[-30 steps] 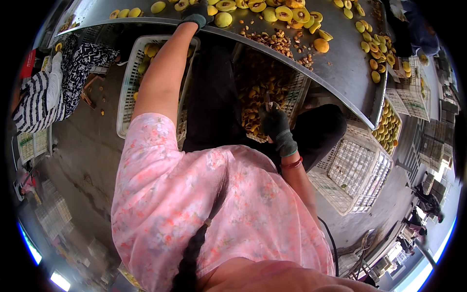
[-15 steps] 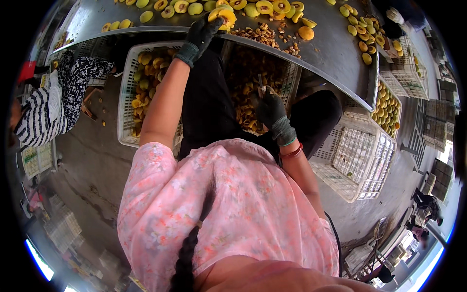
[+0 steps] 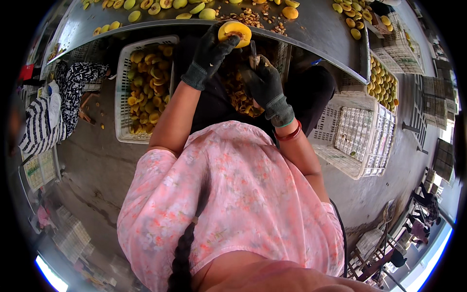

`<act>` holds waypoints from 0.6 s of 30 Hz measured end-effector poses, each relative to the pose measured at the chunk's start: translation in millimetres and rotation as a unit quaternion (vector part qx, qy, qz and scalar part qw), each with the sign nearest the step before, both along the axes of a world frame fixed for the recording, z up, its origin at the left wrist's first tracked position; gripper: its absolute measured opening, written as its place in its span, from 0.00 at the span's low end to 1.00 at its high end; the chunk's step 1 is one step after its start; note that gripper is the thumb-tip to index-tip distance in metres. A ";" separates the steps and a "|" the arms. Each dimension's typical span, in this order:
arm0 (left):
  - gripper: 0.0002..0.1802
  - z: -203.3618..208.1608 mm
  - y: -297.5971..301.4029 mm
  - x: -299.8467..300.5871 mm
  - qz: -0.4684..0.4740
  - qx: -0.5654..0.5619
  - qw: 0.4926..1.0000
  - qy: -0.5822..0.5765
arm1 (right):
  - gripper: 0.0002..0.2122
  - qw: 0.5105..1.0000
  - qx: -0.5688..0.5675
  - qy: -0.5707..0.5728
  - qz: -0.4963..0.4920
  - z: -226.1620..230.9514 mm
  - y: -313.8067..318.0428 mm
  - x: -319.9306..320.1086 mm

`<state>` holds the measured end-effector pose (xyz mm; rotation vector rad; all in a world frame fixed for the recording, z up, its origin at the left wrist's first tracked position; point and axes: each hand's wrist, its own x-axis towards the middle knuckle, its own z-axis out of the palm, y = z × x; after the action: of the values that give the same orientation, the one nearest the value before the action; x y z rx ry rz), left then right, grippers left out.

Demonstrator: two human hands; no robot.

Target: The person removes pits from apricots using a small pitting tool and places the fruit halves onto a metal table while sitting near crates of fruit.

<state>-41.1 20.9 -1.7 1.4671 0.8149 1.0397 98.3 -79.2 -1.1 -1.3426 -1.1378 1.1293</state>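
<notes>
In my gloved left hand (image 3: 206, 57) is a halved yellow peach (image 3: 227, 30), held just past the metal table's near edge with its cut face and brown centre showing. My gloved right hand (image 3: 266, 83) is closed round a small metal-bladed tool (image 3: 253, 47); its tip points up beside the peach, apart from it as far as I can see. Below both hands, between my knees, a crate (image 3: 284, 59) holds many orange-yellow fruit pieces (image 3: 239, 100), partly hidden by my hands.
Peach halves (image 3: 166, 4) and loose pits (image 3: 249, 19) lie on the metal table (image 3: 318, 46). A white crate (image 3: 119, 97) of cut fruit stands left of my legs. At right are a tilted white crate (image 3: 357, 168) and fruit-filled crates. Another person (image 3: 44, 117) sits far left.
My left hand has drawn the peach half back from the table toward my right hand. My right hand has risen with the tool, bringing its tip close to the fruit.
</notes>
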 end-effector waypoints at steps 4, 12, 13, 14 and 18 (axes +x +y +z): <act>0.19 2.0 -13.4 8.0 0.003 0.033 0.999 -0.008 | 0.04 1.000 0.014 -0.004 0.002 -1.7 -3.6 1.3; 0.17 -6.2 -20.5 20.6 0.016 0.136 0.990 -0.010 | 0.01 0.991 0.122 -0.057 -0.017 -18.6 -5.7 1.8; 0.18 -8.1 -21.1 21.5 0.025 0.147 0.989 0.010 | 0.01 0.994 0.099 -0.038 -0.020 -16.4 -6.7 -0.3; 0.18 -10.0 -22.7 22.4 0.036 0.148 0.988 0.016 | 0.02 0.997 0.076 -0.020 -0.023 -13.5 -8.2 -2.0; 0.18 0.4 -34.5 31.9 0.072 0.133 0.988 -0.011 | 0.03 0.998 0.040 0.041 -0.002 5.7 -10.8 -4.8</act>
<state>-9.2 -13.6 -1.3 1.6344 0.7982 1.3122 93.5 -90.0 4.6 -1.2259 -1.1080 1.1136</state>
